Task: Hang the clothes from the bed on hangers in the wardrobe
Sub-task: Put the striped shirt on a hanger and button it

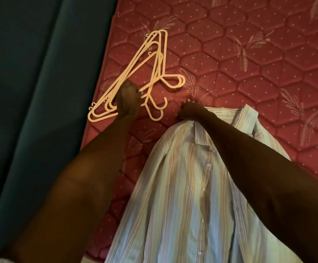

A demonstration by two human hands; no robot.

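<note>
Left hand (128, 100) curled around pile of pale plastic hangers (150, 73) near bed (249, 54) left edge; about four, count unsure. Right hand (189, 111) fisted, gripping collar edge of one striped shirt (188, 186) lying mid-bed.

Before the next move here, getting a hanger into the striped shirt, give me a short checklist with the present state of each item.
1. Left hand has hold of the pile of pale pink plastic hangers: ok, its fingers are curled round them.
2. Just one hanger separated from the pile: cannot tell, several overlap under the hand.
3. Right hand holds the pale blue striped button-up shirt at the collar: ok.
4. Shirt lies flat, front up, on the red quilted mattress: ok.
5. Shirt unbuttoned enough at the neck for a hanger: ok at the collar; lower buttons cannot tell.
6. Wardrobe open and within reach: cannot tell, not in view.
</note>
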